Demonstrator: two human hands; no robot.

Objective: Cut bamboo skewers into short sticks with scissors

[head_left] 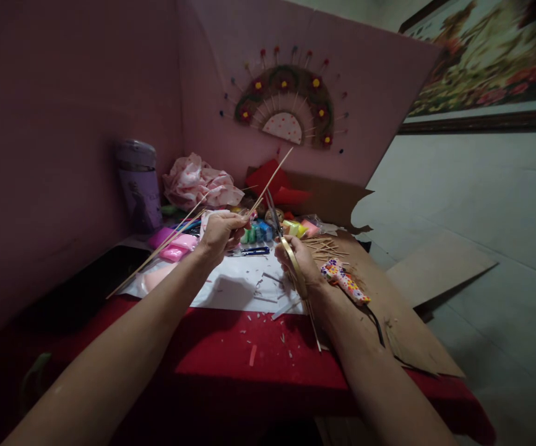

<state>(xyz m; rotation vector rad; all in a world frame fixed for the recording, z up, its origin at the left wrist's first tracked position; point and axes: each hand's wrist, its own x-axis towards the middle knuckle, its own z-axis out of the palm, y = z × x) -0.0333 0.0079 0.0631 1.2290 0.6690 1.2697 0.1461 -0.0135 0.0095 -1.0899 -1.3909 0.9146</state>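
Head view: the left hand (224, 234) is pinching thin wooden sticks (277, 171) above the white sheet (207, 300); the right hand (306, 259) is gripping gold-handled scissors (294, 264), blades pointing upward near the sticks.

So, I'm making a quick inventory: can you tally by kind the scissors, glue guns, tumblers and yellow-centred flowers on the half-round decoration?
Scissors, in the right hand: 1
Glue gun, flower-patterned: 1
Tumbler, purple: 1
Yellow-centred flowers on the half-round decoration: 6
Total: 9
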